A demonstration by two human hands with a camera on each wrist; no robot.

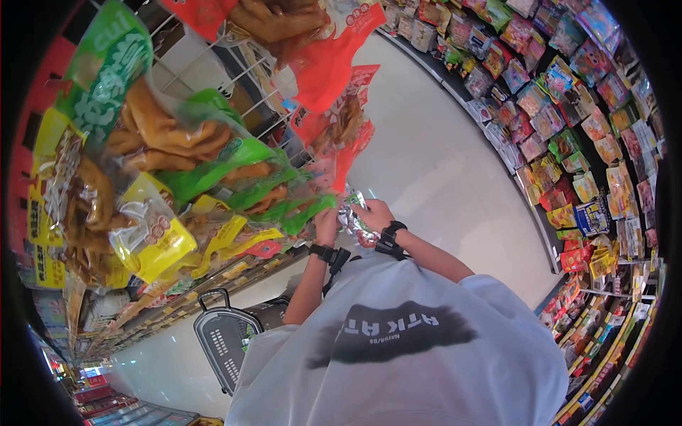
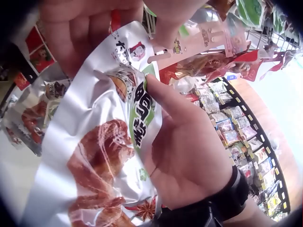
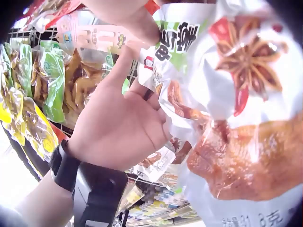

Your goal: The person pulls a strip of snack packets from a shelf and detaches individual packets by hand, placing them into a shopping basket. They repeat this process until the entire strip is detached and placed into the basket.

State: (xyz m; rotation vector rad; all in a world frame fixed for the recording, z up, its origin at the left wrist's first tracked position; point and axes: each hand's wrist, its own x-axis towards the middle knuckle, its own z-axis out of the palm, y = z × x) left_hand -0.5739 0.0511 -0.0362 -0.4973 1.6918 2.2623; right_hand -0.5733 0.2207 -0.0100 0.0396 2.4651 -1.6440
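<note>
A silver-white snack packet [image 1: 353,217] is held between both hands in front of the chest. It carries green labels and pictures of browned meat, star anise and red chili. My left hand [image 1: 327,224] grips its edge near the hanging bags; in the right wrist view that hand's fingers [image 3: 152,97] curl behind the packet [image 3: 246,99]. On the other side my right hand [image 1: 376,215] pinches it, its thumb [image 2: 163,97] lying along the green label in the left wrist view. Part of my left hand [image 2: 90,38] covers the top of the packet there.
Vacuum-packed snack bags [image 1: 213,167] in green, yellow and red hang from a wire rack [image 1: 195,67] at left, reaching close to the left hand. A dark shopping basket [image 1: 220,330] stands below them. Across the grey floor [image 1: 433,135], shelves of packets [image 1: 547,106] curve along the right.
</note>
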